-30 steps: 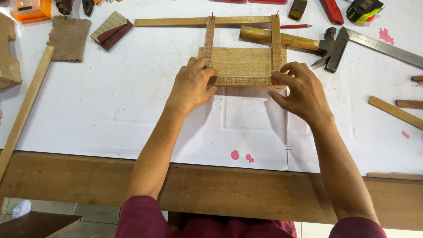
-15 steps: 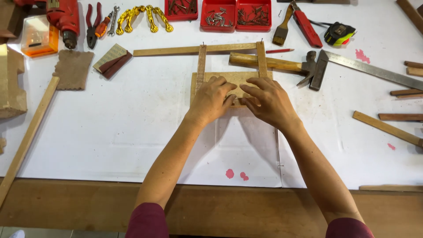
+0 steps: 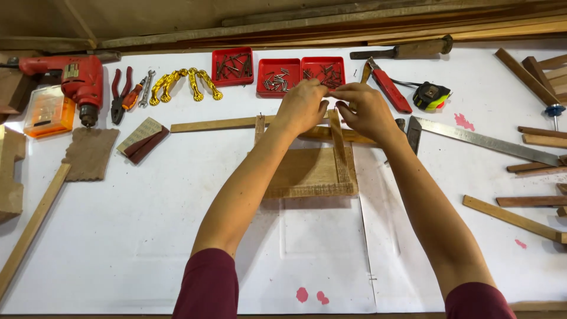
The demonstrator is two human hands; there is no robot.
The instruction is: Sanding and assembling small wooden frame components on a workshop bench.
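Both hands meet at the far side of the bench point(image 3: 118, 236), just in front of the red trays point(image 3: 298, 74) of nails. The left hand point(image 3: 302, 106) and right hand point(image 3: 366, 109) are pinched narrow, fingertips together over the top of an upright strip point(image 3: 339, 150) that lies on the wooden panel point(image 3: 307, 174). They seem to hold something small, likely a nail, though it is too small to tell. The step looks like fixing this strip to the panel. The next move would call for steadying the nail upright on the strip, then taking a hammer, whose handle point(image 3: 313, 133) shows beneath the wrists.
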